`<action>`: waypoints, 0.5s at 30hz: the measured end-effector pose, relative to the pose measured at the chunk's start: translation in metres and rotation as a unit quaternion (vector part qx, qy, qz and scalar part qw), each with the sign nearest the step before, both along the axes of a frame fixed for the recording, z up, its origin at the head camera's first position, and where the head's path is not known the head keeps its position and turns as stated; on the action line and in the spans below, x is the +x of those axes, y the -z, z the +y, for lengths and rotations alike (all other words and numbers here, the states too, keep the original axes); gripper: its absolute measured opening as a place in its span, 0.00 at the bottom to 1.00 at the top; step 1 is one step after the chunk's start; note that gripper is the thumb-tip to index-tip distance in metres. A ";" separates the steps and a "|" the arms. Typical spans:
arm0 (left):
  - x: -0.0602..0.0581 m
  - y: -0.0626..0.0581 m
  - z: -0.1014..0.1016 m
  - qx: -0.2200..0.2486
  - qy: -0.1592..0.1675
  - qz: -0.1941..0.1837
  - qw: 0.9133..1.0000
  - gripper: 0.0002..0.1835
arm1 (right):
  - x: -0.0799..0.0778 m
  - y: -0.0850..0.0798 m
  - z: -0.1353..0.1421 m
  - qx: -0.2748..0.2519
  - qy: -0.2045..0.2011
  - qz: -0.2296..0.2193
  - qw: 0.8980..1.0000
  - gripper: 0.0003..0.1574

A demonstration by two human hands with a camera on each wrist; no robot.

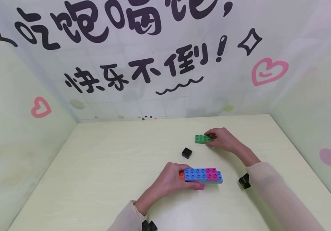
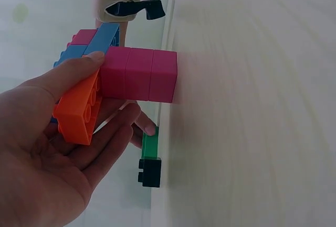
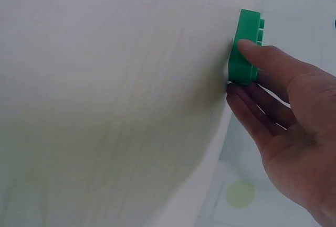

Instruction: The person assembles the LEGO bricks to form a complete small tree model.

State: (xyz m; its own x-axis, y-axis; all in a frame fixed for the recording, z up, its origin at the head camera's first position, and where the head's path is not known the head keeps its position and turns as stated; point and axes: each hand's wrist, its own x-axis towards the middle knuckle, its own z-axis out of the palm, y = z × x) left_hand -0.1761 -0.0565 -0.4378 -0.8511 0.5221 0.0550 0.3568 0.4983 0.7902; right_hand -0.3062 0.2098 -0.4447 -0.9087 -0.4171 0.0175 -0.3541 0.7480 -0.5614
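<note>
My left hand (image 1: 173,181) grips a built-up piece of toy building bricks, thumb on the near side. The piece has blue bricks (image 1: 195,174) and a pink brick (image 1: 211,174) on top, with an orange brick (image 2: 79,111) at the palm end. A column of pink bricks (image 2: 139,75) sticks out from its underside. Farther back, my right hand (image 1: 223,138) pinches the right end of a green brick (image 1: 202,139), whose studs face up. In the right wrist view the thumb lies on the green brick's side (image 3: 244,38).
A small black brick (image 1: 186,153) lies on the pale table (image 1: 110,166) between the two hands. Printed cloth walls (image 1: 119,102) stand behind the table and at both sides. Black wrist mounts (image 1: 244,181) sit at both sleeves.
</note>
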 end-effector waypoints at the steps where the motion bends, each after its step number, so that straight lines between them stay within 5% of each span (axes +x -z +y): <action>1: 0.000 0.000 0.000 -0.002 -0.001 -0.001 1.000 0.26 | 0.000 0.001 0.001 -0.001 0.003 0.000 1.000 0.28; 8: 0.001 0.000 0.002 -0.004 -0.001 -0.006 1.000 0.26 | 0.003 0.001 0.004 -0.017 0.010 0.009 1.000 0.26; 15: 0.001 -0.001 0.001 0.003 -0.001 -0.004 1.000 0.24 | 0.028 -0.021 0.007 -0.074 -0.003 0.057 0.996 0.24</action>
State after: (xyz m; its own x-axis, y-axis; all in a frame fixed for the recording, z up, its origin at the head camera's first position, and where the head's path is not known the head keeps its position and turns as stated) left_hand -0.1751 -0.0559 -0.4366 -0.8521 0.5207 0.0522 0.3506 0.4939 0.7957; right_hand -0.2784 0.2164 -0.4237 -0.8944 -0.4084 0.1825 -0.4270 0.6580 -0.6202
